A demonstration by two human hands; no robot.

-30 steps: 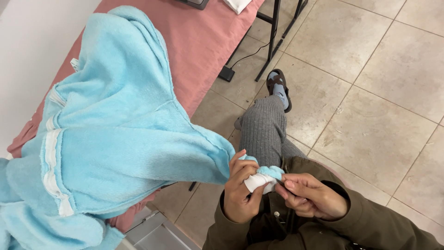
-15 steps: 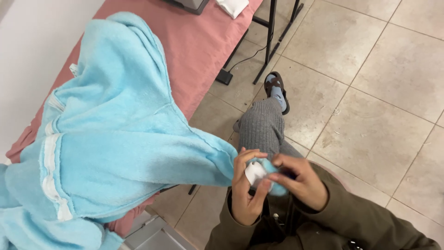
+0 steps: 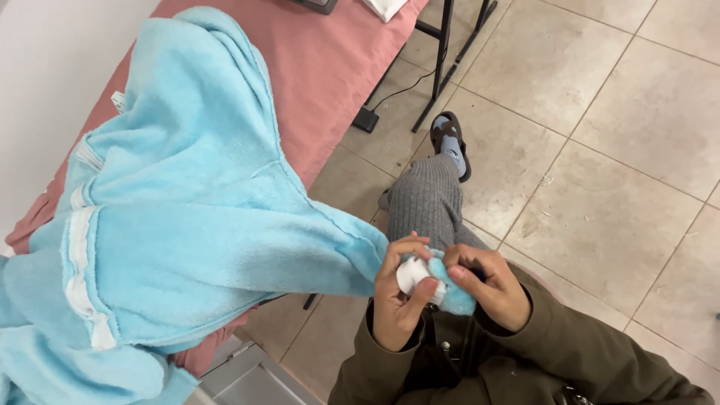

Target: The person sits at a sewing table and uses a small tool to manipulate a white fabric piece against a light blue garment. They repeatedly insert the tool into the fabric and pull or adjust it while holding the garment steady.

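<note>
Blue garment (image 3: 195,217) cuff seemingly tucked deeper between hands.

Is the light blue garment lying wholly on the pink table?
No: one end of the light blue garment stretches off the pink table into both hands.

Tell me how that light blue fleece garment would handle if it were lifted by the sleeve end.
Probably floppy: the garment drapes in soft folds over the pink table and sags toward the hands. Likely light for its bulk, since the left hand and right hand pinch its sleeve end with fingertips only. The fuzzy surface suggests it would not slip easily.
</note>
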